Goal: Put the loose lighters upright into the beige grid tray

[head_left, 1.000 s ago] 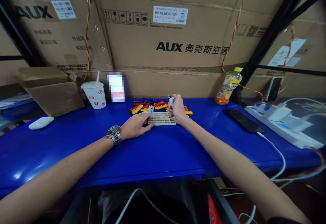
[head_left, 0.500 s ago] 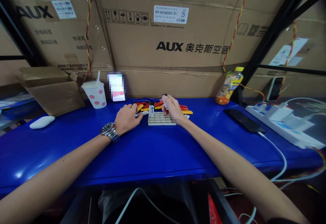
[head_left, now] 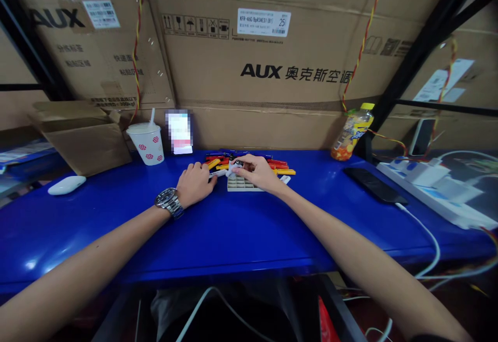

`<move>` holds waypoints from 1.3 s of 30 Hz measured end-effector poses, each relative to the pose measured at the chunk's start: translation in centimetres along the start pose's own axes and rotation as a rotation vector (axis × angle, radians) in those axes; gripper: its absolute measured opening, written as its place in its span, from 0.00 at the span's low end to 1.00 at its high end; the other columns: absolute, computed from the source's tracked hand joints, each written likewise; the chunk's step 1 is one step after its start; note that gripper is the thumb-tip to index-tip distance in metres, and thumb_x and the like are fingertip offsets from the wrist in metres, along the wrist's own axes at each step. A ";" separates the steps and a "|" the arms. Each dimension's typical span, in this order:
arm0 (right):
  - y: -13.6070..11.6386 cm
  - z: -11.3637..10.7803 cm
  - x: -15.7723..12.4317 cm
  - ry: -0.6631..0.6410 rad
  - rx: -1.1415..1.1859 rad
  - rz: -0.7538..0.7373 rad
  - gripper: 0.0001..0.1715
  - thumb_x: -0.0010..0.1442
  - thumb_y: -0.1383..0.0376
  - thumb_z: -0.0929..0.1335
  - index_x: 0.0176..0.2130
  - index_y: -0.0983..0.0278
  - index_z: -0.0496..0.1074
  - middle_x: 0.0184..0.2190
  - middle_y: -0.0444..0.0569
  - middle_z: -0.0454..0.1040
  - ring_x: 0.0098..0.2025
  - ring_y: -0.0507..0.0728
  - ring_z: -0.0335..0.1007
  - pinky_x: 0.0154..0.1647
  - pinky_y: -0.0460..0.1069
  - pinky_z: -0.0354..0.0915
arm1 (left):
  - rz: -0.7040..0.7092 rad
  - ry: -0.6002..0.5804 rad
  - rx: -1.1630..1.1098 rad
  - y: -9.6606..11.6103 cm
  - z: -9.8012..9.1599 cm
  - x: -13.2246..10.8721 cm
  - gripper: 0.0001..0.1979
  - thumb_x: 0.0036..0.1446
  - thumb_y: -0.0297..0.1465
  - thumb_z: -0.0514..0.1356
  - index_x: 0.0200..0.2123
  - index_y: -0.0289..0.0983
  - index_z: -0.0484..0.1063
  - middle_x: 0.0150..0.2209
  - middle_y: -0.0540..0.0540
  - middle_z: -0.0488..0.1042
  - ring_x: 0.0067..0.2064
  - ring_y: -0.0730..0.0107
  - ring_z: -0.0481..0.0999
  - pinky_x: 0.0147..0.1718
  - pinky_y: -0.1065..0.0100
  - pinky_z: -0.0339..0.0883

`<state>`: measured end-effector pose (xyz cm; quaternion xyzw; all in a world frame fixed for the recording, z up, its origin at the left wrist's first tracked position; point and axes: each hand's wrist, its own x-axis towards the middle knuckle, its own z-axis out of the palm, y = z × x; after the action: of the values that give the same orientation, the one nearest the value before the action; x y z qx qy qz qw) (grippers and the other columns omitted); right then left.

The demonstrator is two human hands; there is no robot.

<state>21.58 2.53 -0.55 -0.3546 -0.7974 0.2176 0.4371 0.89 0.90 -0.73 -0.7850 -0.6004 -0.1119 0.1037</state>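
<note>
My right hand (head_left: pixel 259 172) is closed in a pinch on a white marker (head_left: pixel 235 167) with a dark end, held above the left part of a beige grid tray (head_left: pixel 246 187). The hand hides much of the tray and any other marker standing there. To the left, my left hand (head_left: pixel 195 182), with a metal watch at the wrist, is closed on a second white marker (head_left: pixel 218 174) that points towards the tray. Behind both hands lies a loose pile of red, yellow and blue markers (head_left: pixel 286 172).
A paper cup with straw (head_left: pixel 147 145), a lit phone (head_left: pixel 179 132) and a white mouse-like object (head_left: pixel 67 185) stand left. On the right are a drink bottle (head_left: pixel 352 133), a black phone (head_left: pixel 375 186) on a cable and a power strip (head_left: pixel 424 194). Cardboard boxes (head_left: pixel 272 124) wall the back.
My right hand has moved left and slightly down with its marker, over the tray's left part, covering the marker that stood upright there. My left hand stays nearly in place.
</note>
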 end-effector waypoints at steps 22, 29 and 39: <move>-0.1 -0.3 0.0 0.002 0.173 0.050 0.20 0.55 0.57 0.70 0.45 0.63 0.68 0.25 0.42 0.69 0.24 0.50 0.64 0.27 0.48 0.63 | -0.145 0.359 -0.825 -0.9 -0.1 1.3 0.14 0.54 0.34 0.60 0.43 0.35 0.72 0.36 0.43 0.78 0.38 0.63 0.77 0.39 0.63 0.69; 0.0 -0.3 0.0 0.034 0.165 0.045 0.18 0.56 0.60 0.69 0.45 0.64 0.67 0.29 0.44 0.71 0.25 0.49 0.66 0.28 0.47 0.65 | -0.126 0.267 -1.299 -0.6 0.8 1.6 0.14 0.58 0.40 0.58 0.42 0.37 0.65 0.34 0.46 0.75 0.35 0.67 0.77 0.33 0.65 0.71; -0.4 -0.5 -0.2 0.034 0.129 0.064 0.15 0.58 0.61 0.67 0.45 0.63 0.67 0.28 0.44 0.70 0.24 0.51 0.67 0.27 0.49 0.66 | -0.203 0.149 -1.473 0.5 -0.8 0.8 0.18 0.64 0.44 0.53 0.29 0.37 0.66 0.18 0.54 0.59 0.19 0.79 0.59 0.17 0.75 0.61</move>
<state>21.92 2.16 -0.16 -0.3545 -0.7626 0.2762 0.4653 1.56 1.21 0.24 -0.5826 -0.4309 -0.5469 -0.4193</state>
